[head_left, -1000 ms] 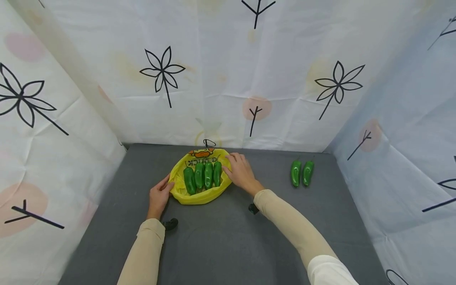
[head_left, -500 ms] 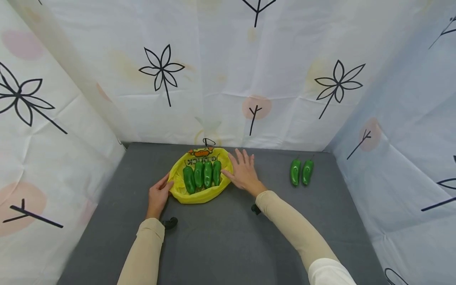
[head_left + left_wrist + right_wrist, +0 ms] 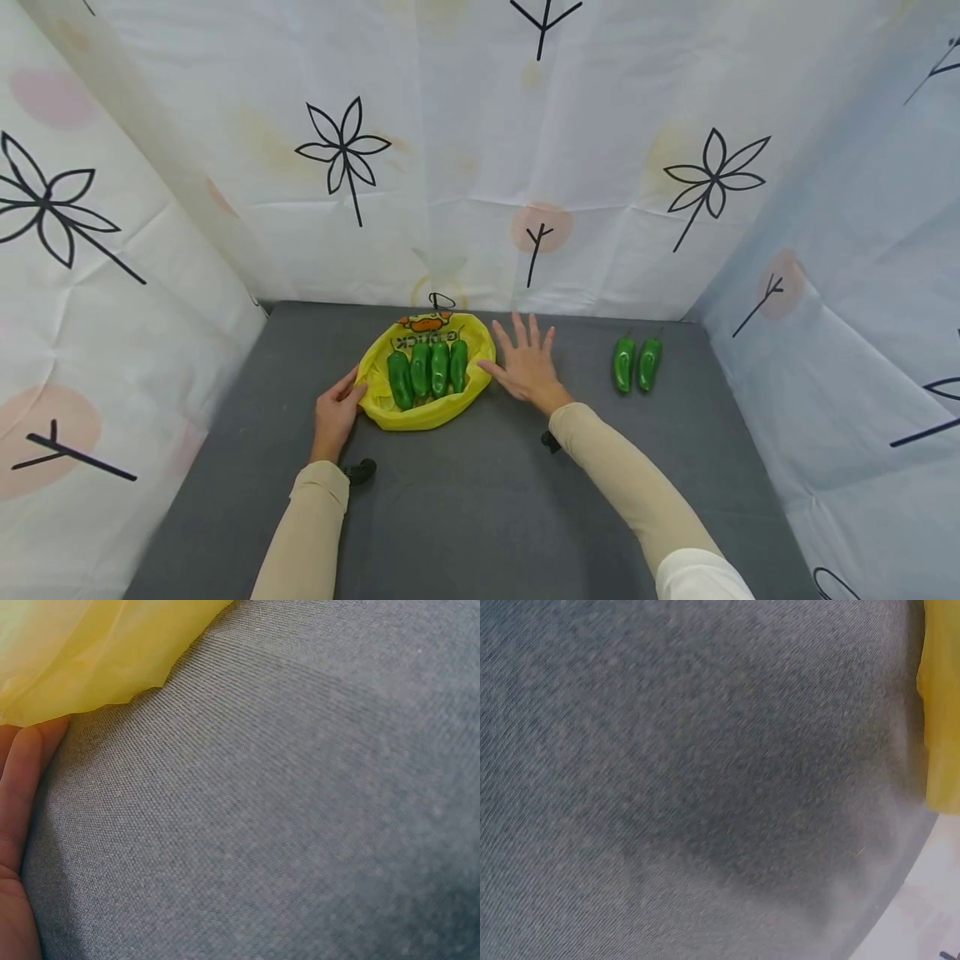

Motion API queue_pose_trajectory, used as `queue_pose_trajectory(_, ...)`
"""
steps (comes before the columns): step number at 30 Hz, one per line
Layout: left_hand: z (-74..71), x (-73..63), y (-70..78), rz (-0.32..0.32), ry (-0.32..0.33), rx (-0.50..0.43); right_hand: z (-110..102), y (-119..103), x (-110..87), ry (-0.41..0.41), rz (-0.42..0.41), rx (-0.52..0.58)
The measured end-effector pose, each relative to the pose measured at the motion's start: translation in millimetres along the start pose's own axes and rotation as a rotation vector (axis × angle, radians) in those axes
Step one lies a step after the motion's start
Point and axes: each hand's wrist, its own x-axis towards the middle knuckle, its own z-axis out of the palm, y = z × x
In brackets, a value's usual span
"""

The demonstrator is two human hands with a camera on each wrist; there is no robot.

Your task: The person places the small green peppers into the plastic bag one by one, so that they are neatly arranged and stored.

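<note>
A yellow plastic bag with printed lettering lies on the grey table, its rim rolled into a round, bowl-like opening. Several green jalapeño peppers lie side by side inside it. My left hand pinches the bag's left rim, thumb over the edge and fingers outside; the left wrist view shows those fingers partly under the yellow plastic. Beside the right rim, my right hand is spread with straight fingers and holds nothing, its thumb tip close to the bag. In the right wrist view only the bag's edge shows, no hand.
Two more green jalapeño peppers lie side by side at the back right of the grey table. White printed cloth hangs behind the table and along both sides.
My right hand has let go of the bag's right rim, spread its fingers and drifted a little to the right. The left hand, bag and peppers have stayed in place.
</note>
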Motion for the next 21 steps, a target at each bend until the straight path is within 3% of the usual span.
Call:
queue_pose_trajectory(9,-0.6,0.8,-0.2,-0.018,-0.012,-0.002,17.5,24.0,5.3,0.003,0.019,-0.005)
queue_pose_trajectory(21,-2.0,0.8,1.0,-0.028,-0.021,0.01,13.7,45.0,3.4,0.026,0.04,-0.035)
